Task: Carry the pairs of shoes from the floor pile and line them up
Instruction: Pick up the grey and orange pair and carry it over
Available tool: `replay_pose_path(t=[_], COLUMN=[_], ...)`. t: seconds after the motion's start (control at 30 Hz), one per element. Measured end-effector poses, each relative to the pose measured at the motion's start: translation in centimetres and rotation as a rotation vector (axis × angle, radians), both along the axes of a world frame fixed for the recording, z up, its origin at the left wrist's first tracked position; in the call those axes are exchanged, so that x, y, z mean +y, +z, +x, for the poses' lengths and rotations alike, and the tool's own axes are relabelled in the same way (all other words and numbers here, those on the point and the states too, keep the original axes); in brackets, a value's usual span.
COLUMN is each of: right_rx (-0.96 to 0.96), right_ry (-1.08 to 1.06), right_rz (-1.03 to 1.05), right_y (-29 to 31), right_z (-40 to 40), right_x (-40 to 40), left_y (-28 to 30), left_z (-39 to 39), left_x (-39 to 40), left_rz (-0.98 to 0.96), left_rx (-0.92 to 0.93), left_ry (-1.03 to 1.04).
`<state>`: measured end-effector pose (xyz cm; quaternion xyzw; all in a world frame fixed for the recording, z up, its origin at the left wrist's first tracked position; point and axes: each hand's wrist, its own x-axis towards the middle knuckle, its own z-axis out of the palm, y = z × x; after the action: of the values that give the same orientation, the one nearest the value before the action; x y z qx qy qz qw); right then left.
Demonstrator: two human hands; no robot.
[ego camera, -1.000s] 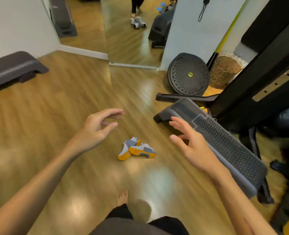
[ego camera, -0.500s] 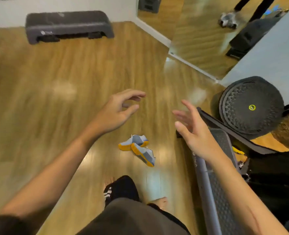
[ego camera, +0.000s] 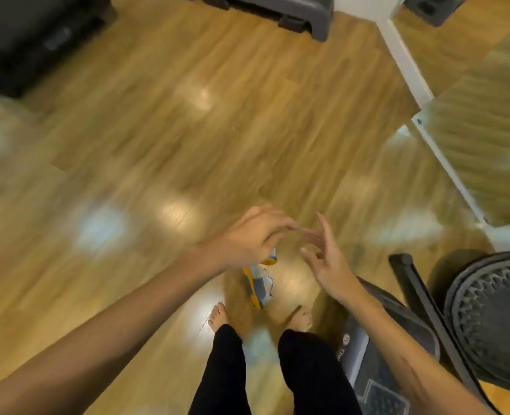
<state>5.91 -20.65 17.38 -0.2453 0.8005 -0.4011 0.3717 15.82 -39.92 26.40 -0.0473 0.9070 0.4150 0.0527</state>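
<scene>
Head view, blurred: grey-and-white sneakers with orange soles (ego camera: 259, 284) lie on the wooden plank floor (ego camera: 164, 139) at lower centre, just ahead of the person's bare feet (ego camera: 217, 317). Left hand (ego camera: 247, 241) hovers above them, fingers loosely curled, grasping nothing; right hand (ego camera: 327, 260) just beside it, fingers spread, empty. Grey step platform (ego camera: 280, 10) at top centre, black studded disc (ego camera: 493, 322) at lower right.

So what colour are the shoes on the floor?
Grey and white shoes with yellow-orange soles, seen in the head view.
</scene>
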Motion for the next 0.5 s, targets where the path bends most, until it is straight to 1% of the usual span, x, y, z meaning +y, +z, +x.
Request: replay_pose_path(t=[0.07, 0.13, 0.2, 0.23, 0.27, 0.3, 0.37, 0.43, 0.5], right_rx=[-0.049, -0.113, -0.183, -0.199, -0.177, -0.141, -0.077, -0.040, 0.013], right_ry=[0.064, 0.157, 0.214, 0.251, 0.292, 0.345, 0.455, 0.556, 0.654], right_rz=[-0.017, -0.011, 0.016, 0.037, 0.092, 0.161, 0.238, 0.296, 0.367], right_y=[-4.0, -8.7, -14.9, -18.4, -21.9, -25.7, -33.4, -41.1, -47.7], right_z=[-1.2, -2.4, -3.3, -3.8, -4.3, -4.9, -6.3, -7.9, -9.0], right_x=[-2.0, -4.5, -6.1, -6.6, -6.7, -6.4, -5.6, -5.2, -5.1], left_y=[-3.4, -8.2, -14.7, -18.4, -21.9, -25.4, -32.9, -39.8, -46.0], left_z=[-1.3, -1.8, -1.7, -1.7, -1.8, -1.9, -2.4, -3.3, -3.3], left_x=[0.9, 1.7, 3.2, 4.4, 6.2, 8.6, 13.0, 16.2, 19.5], left_rz=[-0.032, -0.093, -0.286, -0.372, -0.397, -0.377, -0.307, -0.249, -0.237], left_rx=[-0.021, -0.089, -0.210, -0.298, -0.399, -0.489, -0.593, -0.614, -0.528], left_ry=[-0.018, 0.005, 0.061, 0.051, 0.018, -0.021, -0.062, -0.071, -0.139])
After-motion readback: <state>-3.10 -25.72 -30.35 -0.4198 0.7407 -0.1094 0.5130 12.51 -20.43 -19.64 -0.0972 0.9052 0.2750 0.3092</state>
